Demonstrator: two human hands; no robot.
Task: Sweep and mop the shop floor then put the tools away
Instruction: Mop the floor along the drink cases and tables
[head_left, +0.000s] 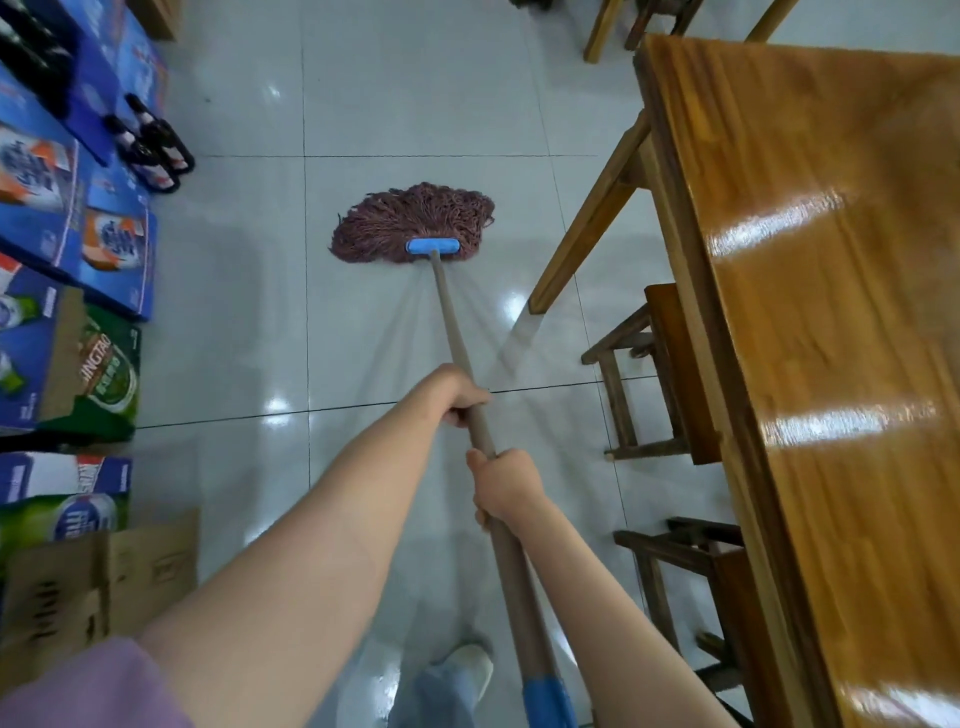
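Low in the frame I see my right hand (506, 486) wrapped around the mop handle (457, 332), with my left hand (465, 397) gripping it just above. At centre frame, the reddish mop head (410, 221) lies flat on the tiled floor (415, 93), between stacked drink cartons (78, 234) at left and a wooden table (810, 260) at right.

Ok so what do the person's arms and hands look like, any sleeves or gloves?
Both hands are bare, with no gloves: the left hand and the right hand. Both forearms are uncovered too. A lilac short sleeve shows at the left upper arm. No watch, rings or bracelets are visible.
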